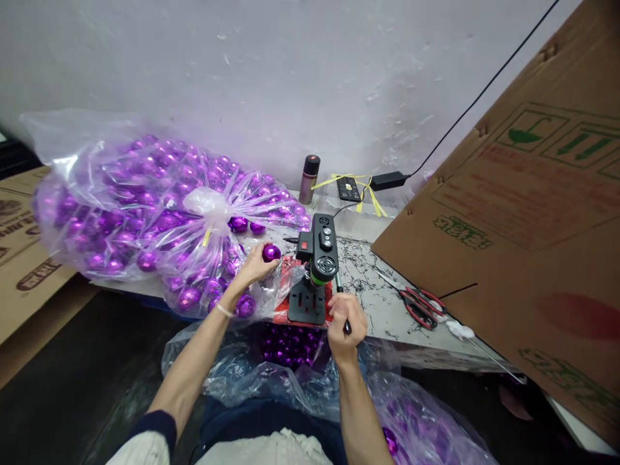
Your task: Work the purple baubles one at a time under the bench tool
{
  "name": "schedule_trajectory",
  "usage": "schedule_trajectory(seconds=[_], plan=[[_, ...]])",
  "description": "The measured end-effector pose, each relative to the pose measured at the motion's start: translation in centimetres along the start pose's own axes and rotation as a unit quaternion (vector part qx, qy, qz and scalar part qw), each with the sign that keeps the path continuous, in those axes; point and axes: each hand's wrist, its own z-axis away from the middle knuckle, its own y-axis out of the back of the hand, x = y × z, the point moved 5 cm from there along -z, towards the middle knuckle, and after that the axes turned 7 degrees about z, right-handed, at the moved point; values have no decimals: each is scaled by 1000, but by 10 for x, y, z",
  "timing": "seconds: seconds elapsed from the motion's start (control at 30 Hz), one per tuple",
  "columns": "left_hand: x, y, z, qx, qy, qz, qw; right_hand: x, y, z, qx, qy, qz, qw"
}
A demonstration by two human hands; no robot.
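My left hand [258, 265] is closed on a shiny purple bauble [271, 252], held by the fingertips just left of a small black machine [324, 248]. That machine has round vents, a red switch [303, 245] and a slotted black base plate [307, 305]. To its right, my right hand [347, 323] is wrapped round a lever [339, 283], whose dark end shows at the fist. Loose baubles [238, 224] lie beyond my left hand, beside a big tied clear bag [208, 201] full of purple baubles. Red sheet [281, 314] shows beneath the base plate.
Red-handled scissors [419, 307] lie on the table [358, 271] among black scraps. A spray can [309, 181] and a black adapter [389, 180] stand near the wall. A large carton [513, 226] leans at right. An open bag of baubles [293, 345] hangs below the table edge.
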Motion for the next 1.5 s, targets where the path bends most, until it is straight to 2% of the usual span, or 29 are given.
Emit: schedule_trajectory(seconds=[0.03, 0.1, 0.17, 0.2, 0.27, 0.43, 0.67, 0.77, 0.9, 1.5], plan=[[-4, -6, 16, -20, 11, 91, 996, -1, 0, -2, -4, -5, 4, 1000], [-15, -24, 48, -56, 57, 252, 965, -1, 0, -5, -6, -16, 10, 1000], [-25, -45, 77, -77, 105, 343, 930, -1, 1, -7, -1, -22, 15, 1000], [-30, -57, 87, -79, 122, 363, 920, -1, 1, -7, 0, -22, 16, 1000], [-35, -76, 97, -68, 127, 361, 921, -1, 1, -8, -1, -17, 17, 1000], [-33, -102, 91, -2, 30, 284, 958, -3, 1, -7, -14, 1, 20, 1000], [-23, -110, 92, 39, -85, 114, 989, -2, 3, -4, -27, 6, 23, 999], [-20, -115, 94, 22, -129, 52, 990, -1, 4, -2, -33, 7, 29, 999], [-20, -122, 97, 15, -179, 27, 983, -1, 4, 0, -33, 3, 26, 999], [-23, -125, 100, 25, -199, 43, 979, 23, -8, 43, 21, 42, 49, 998]])
